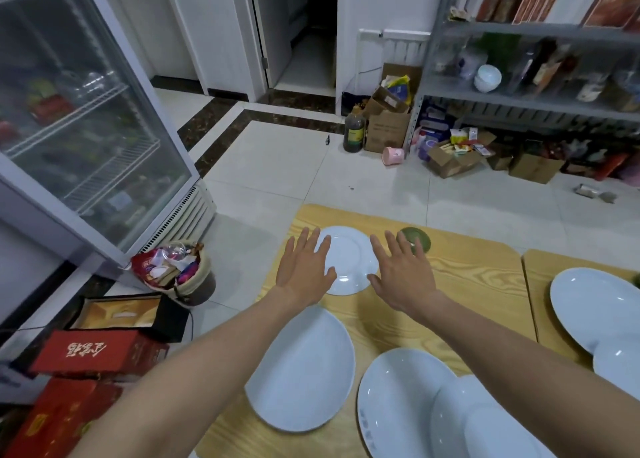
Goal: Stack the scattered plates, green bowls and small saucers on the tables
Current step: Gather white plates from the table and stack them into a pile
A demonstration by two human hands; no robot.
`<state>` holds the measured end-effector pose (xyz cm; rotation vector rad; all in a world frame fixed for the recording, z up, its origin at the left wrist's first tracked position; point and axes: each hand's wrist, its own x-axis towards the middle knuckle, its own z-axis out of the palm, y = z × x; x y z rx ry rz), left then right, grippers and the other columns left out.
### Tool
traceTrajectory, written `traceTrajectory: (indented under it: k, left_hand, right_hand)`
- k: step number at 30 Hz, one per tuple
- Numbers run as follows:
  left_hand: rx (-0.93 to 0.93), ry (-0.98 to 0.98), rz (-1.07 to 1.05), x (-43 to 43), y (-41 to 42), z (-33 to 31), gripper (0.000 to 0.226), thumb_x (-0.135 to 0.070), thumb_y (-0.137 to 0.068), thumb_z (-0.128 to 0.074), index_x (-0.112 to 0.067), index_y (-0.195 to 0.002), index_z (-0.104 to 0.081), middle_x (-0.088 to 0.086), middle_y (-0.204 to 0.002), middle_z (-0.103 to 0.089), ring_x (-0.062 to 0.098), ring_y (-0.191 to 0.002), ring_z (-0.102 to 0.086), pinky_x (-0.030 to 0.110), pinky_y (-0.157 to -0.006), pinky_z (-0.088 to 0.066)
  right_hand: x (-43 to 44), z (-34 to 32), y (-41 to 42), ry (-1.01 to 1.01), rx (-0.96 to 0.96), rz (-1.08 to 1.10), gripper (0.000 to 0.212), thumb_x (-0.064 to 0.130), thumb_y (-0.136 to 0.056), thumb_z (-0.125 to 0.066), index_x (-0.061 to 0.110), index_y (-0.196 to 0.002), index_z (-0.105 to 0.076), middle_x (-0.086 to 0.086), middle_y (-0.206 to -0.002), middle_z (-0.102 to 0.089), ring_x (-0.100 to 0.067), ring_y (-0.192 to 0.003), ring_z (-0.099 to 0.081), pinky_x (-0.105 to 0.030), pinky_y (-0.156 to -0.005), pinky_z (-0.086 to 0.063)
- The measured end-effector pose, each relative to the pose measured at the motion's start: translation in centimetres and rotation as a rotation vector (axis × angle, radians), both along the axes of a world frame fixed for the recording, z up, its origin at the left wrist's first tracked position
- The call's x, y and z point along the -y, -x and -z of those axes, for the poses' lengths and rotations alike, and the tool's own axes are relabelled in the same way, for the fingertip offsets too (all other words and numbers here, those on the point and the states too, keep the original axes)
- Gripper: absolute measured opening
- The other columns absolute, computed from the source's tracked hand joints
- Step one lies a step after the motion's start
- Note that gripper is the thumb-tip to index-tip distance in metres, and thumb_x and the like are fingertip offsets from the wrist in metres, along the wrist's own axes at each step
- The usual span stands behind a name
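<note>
A small white plate (pixel 351 258) lies near the far left corner of the wooden table (pixel 478 284). My left hand (pixel 304 267) is spread flat over its left rim and my right hand (pixel 403 272) is spread at its right rim, fingers straight on both. A green bowl (pixel 417 237) sits just beyond my right fingers, partly hidden by them. Closer to me lie a large white plate (pixel 304 371) and another white plate (pixel 401 398) with a smaller white dish (pixel 485 423) overlapping it. On the second table (pixel 540 305) at right lie two more white plates (pixel 595 305).
A glass-door fridge (pixel 86 111) stands at left, with a full waste bin (pixel 176 270) and red boxes (pixel 100 350) on the floor beside the table. Metal shelving (pixel 533 93) with boxes and an oil bottle (pixel 354 130) lines the far right wall.
</note>
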<state>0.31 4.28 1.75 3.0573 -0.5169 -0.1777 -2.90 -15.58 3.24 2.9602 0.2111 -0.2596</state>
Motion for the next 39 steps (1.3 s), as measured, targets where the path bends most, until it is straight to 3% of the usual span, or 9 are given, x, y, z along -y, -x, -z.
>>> traceTrajectory:
  k: [8,12,15,18,23,30,33,36,39]
  left_hand:
    - [-0.127,0.034,0.003,-0.7,-5.6,4.4,0.067,-0.044,-0.099,-0.041,-0.018,-0.155,-0.016,0.009,-0.164,-0.008,0.027,-0.151,-0.004,0.043,-0.121,-0.011]
    - [-0.318,0.256,-0.208,-1.1,-8.2,7.0,0.070,-0.045,-0.094,-0.055,-0.014,-0.150,-0.029,0.014,-0.150,-0.033,0.030,-0.139,-0.029,0.038,-0.107,-0.033]
    - [-0.451,0.437,-0.451,-1.2,-10.4,9.1,0.074,-0.053,-0.079,-0.070,-0.011,-0.135,-0.047,0.013,-0.130,-0.047,0.032,-0.123,-0.045,0.034,-0.087,-0.043]
    - [-0.504,0.496,-0.582,-1.4,-12.0,10.8,0.077,-0.054,-0.071,-0.079,-0.007,-0.125,-0.052,0.011,-0.126,-0.047,0.029,-0.119,-0.048,0.029,-0.079,-0.039]
    - [-0.565,0.575,-0.713,-1.4,-14.0,12.6,0.071,-0.049,-0.053,-0.090,-0.004,-0.098,-0.059,0.012,-0.114,-0.059,0.030,-0.107,-0.059,0.036,-0.079,-0.053]
    - [-0.692,0.700,-0.821,-1.7,-15.3,11.8,0.073,-0.037,-0.045,-0.096,-0.007,-0.100,-0.058,0.007,-0.109,-0.061,0.027,-0.097,-0.062,0.042,-0.079,-0.059]
    - [-0.756,0.776,-0.808,-2.1,-15.3,10.8,0.069,-0.030,-0.049,-0.097,-0.003,-0.100,-0.058,0.007,-0.110,-0.065,0.023,-0.094,-0.064,0.032,-0.064,-0.055]
    - [-0.658,0.773,-0.743,-2.0,-15.0,9.3,0.062,-0.029,-0.054,-0.095,-0.010,-0.099,-0.056,0.005,-0.111,-0.062,0.022,-0.097,-0.060,0.028,-0.062,-0.046]
    - [-0.500,0.793,-0.656,-1.7,-14.4,7.4,0.073,-0.026,-0.059,-0.093,-0.016,-0.118,-0.052,0.001,-0.110,-0.059,0.020,-0.101,-0.057,0.029,-0.077,-0.046]
  right_hand:
    - [-0.8,3.7,-4.6,-0.025,-0.137,0.040,0.076,0.051,-0.101,-0.034,0.015,-0.158,0.001,-0.014,-0.164,-0.008,-0.032,-0.151,-0.011,-0.049,-0.120,-0.017]
    - [-1.2,6.3,-7.2,-0.535,-0.230,0.436,0.078,0.049,-0.092,-0.058,0.016,-0.154,-0.022,-0.010,-0.153,-0.037,-0.030,-0.138,-0.037,-0.043,-0.103,-0.041]
    - [-1.3,8.2,-9.1,-0.882,-0.227,0.835,0.071,0.040,-0.084,-0.074,0.008,-0.139,-0.043,-0.010,-0.135,-0.054,-0.030,-0.120,-0.053,-0.035,-0.081,-0.046]
    - [-1.0,10.0,-10.5,-0.957,-0.236,1.028,0.057,0.039,-0.071,-0.085,0.004,-0.107,-0.060,-0.010,-0.112,-0.065,-0.026,-0.093,-0.062,-0.029,-0.057,-0.043]
    - [-0.8,11.1,-11.9,-1.115,-0.248,1.239,0.050,0.026,-0.056,-0.095,0.001,-0.088,-0.067,-0.007,-0.090,-0.069,-0.024,-0.078,-0.067,-0.030,-0.060,-0.055]
    - [-0.4,10.4,-12.1,-1.244,-0.244,1.255,0.042,0.016,-0.058,-0.094,0.011,-0.074,-0.056,-0.001,-0.083,-0.063,-0.016,-0.073,-0.061,-0.032,-0.065,-0.052]
    - [0.1,9.5,-12.2,-1.291,-0.253,1.191,0.046,0.016,-0.061,-0.093,0.014,-0.079,-0.051,0.001,-0.086,-0.062,-0.014,-0.076,-0.061,-0.033,-0.067,-0.052]
    - [0.4,8.7,-12.0,-1.275,-0.191,1.130,0.063,0.025,-0.056,-0.095,0.015,-0.098,-0.049,0.001,-0.097,-0.063,-0.017,-0.086,-0.064,-0.039,-0.077,-0.057]
    - [0.4,7.7,-11.7,-1.351,-0.089,1.086,0.068,0.029,-0.059,-0.094,0.013,-0.107,-0.049,0.001,-0.095,-0.066,-0.016,-0.074,-0.066,-0.034,-0.067,-0.056]
